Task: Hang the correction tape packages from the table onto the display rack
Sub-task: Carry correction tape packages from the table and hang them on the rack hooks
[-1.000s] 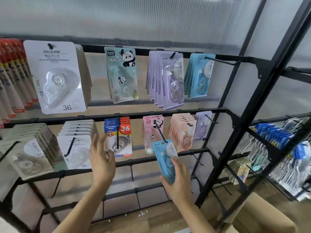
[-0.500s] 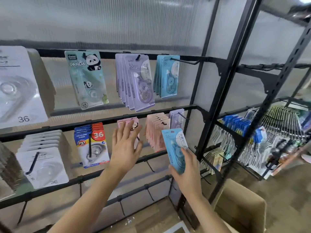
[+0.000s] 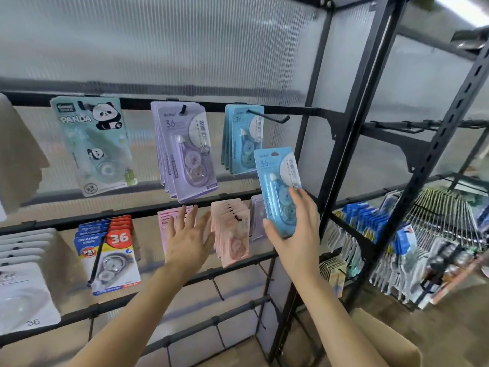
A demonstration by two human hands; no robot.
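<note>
My right hand [image 3: 296, 229] grips a light blue correction tape package [image 3: 277, 186] by its lower half and holds it upright before the black display rack [image 3: 341, 133]. Just above and left of it hang matching blue packages [image 3: 242, 140] on a long black hook [image 3: 270, 116] whose free end points right. My left hand [image 3: 189, 234] is open with spread fingers, in front of the pink packages [image 3: 234, 229] on the middle row, holding nothing.
Purple packages [image 3: 185, 152] and a panda package [image 3: 95, 144] hang on the top row. A red-and-blue "36" stack [image 3: 108, 252] and white packages [image 3: 23, 284] hang lower left. A second rack with blue items [image 3: 370, 223] stands right. A cardboard box [image 3: 391, 345] sits at the bottom right.
My right hand has raised the blue package up toward the top-row hook with the matching packages. My left hand shifted right, in front of the pink packs. The view panned right.
</note>
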